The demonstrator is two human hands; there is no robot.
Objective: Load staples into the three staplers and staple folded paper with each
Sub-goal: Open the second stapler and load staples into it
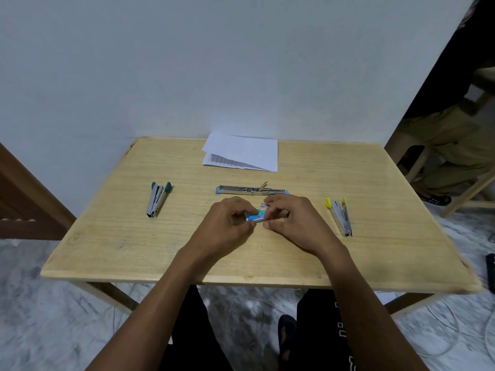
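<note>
Left hand (230, 220) is pinching the left end of a small blue-and-green staple box (256, 215), fingers curled round it. Right hand (289, 220) is pinching the right end, thumb below and fingertips above. Something pale is showing at that end, either a flap or a staple strip, too small to tell. The box is being held just above the pale wooden surface (134, 250), near its middle, with its long axis running left to right.

Just beyond both hands, a silver metal stapler with a blue base (249, 190) is lying swung open flat. Its long axis is also running left to right, parallel to the box, with the channel facing up. Both hands are about equally near it.

Judgement: the strip will need carrying a short way forward and laying along that channel.

Well apart to the left, a green-tipped silver stapler (158, 199) is lying closed; to the right, a yellow-tipped silver stapler (340, 215). White paper sheets (241, 153) are sitting at the far edge.
</note>
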